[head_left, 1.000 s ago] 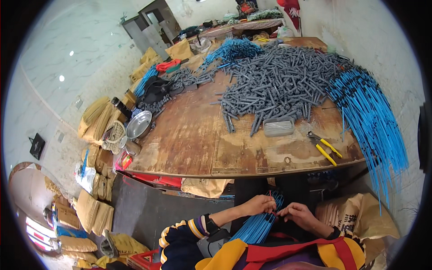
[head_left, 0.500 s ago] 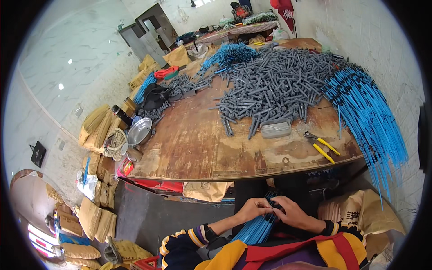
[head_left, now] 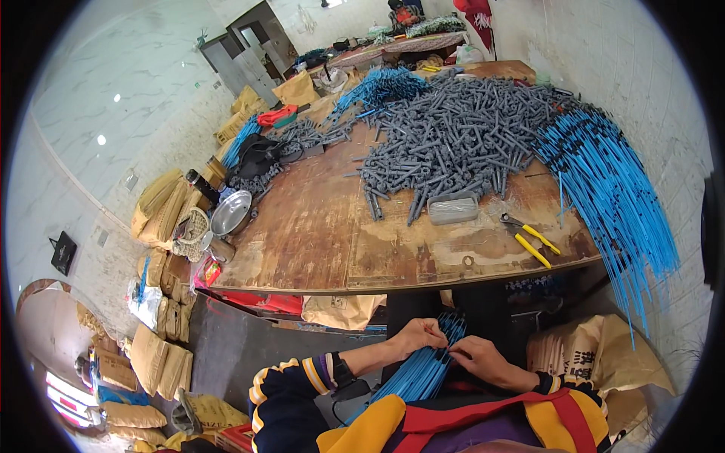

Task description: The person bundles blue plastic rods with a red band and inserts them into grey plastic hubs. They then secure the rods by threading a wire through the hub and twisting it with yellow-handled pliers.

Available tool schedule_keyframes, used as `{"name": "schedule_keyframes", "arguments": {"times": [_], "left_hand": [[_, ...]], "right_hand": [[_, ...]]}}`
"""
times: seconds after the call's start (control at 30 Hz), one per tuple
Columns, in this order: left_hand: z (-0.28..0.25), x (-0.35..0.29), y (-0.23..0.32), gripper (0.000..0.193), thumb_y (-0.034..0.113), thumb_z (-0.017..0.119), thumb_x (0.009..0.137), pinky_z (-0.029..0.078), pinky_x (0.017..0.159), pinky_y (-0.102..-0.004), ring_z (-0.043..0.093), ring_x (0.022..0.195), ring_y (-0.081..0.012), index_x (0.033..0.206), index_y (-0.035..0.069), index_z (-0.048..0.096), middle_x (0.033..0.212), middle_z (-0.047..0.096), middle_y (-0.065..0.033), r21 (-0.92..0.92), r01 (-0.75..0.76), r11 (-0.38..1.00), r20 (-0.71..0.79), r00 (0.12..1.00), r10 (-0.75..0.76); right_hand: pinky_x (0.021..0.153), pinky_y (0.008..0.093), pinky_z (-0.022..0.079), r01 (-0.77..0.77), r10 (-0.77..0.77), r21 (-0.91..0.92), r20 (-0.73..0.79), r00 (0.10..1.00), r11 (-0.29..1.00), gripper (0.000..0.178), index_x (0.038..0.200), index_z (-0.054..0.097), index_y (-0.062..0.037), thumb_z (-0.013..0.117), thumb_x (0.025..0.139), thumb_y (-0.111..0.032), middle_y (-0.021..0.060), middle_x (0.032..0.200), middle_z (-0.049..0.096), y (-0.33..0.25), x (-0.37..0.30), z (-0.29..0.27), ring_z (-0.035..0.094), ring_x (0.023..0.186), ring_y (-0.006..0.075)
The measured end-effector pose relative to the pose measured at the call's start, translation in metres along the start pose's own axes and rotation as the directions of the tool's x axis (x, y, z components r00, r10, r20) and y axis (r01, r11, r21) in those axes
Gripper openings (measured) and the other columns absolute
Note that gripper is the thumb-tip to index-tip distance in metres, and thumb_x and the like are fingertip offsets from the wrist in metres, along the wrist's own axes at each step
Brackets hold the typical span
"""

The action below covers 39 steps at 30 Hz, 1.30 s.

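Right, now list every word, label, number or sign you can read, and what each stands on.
Wording is not copied here; printing shows on these:
Brown sack at the right: large dark characters.
Yellow sack at the lower left: dark lettering, partly folded away.
Brown paper under the table: marks too small to read.
Red packet: too blurred to read.

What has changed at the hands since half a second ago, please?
The right hand has drawn back a little down the blue bundle, uncovering more of its far tips; the left hand stays at it. Whether anything was let go is too small to tell. The pliers, clear box and gray heap stayed on the table.
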<state>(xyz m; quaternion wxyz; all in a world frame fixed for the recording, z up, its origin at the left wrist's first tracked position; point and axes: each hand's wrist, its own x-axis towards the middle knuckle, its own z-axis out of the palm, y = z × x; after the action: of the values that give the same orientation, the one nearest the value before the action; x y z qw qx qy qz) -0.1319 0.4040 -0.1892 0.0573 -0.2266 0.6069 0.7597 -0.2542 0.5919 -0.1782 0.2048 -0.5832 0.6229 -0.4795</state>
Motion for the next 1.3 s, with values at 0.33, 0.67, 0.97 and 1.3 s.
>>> {"name": "schedule_keyframes", "arguments": {"times": [0.33,0.67,0.97,1.3], "left_hand": [[0.022,0.004,0.029,0.021,-0.001,0.071,0.069,0.047,0.063,-0.0362,0.054,0.077,-0.0296,0.077,0.006,0.052,0.077,0.054,-0.0089,0.779,-0.589,0.213,0.365,0.704,0.61],[0.016,-0.004,0.022,0.021,0.006,0.073,0.073,0.047,0.061,-0.0348,0.054,0.075,-0.025,0.076,0.01,0.053,0.078,0.053,-0.004,0.844,-0.49,0.217,0.219,0.684,0.696],[0.002,0.0,0.021,0.022,0.007,0.077,0.071,0.045,0.059,-0.0309,0.056,0.072,-0.0194,0.077,0.009,0.056,0.078,0.057,-0.0022,0.821,-0.397,0.411,0.106,0.813,0.573],[-0.106,-0.037,0.004,0.027,0.03,0.062,0.092,0.044,0.061,-0.0201,0.055,0.065,-0.0086,0.1,0.004,0.066,0.075,0.06,-0.0003,0.133,0.153,0.979,0.024,0.987,-0.158]], "right_hand": [[0.069,0.0332,0.051,0.007,-0.04,-0.264,-0.12,0.992,0.965,0.011,0.092,0.068,-0.002,0.068,0.084,-0.01,0.0127,0.086,0.062,0.034,0.019,0.0,0.062,0.078,0.028],[0.065,0.0289,0.05,-0.297,0.265,0.255,0.152,0.952,0.92,0.017,0.1,0.072,-0.0036,0.07,0.085,-0.011,0.0072,0.085,0.061,0.046,0.024,-0.007,0.063,0.076,0.0149],[0.058,0.0332,0.049,0.074,-0.069,-0.023,0.171,0.983,0.997,0.011,0.089,0.068,-0.0035,0.068,0.079,-0.008,0.01,0.079,0.056,0.039,0.052,-0.019,0.061,0.067,0.0241],[0.085,0.045,0.046,0.475,-0.367,-0.305,0.349,0.862,0.825,0.058,0.123,0.055,-0.011,0.075,0.069,-0.016,0.0113,0.103,0.055,0.012,0.031,-0.042,0.057,0.098,0.0305]]}}
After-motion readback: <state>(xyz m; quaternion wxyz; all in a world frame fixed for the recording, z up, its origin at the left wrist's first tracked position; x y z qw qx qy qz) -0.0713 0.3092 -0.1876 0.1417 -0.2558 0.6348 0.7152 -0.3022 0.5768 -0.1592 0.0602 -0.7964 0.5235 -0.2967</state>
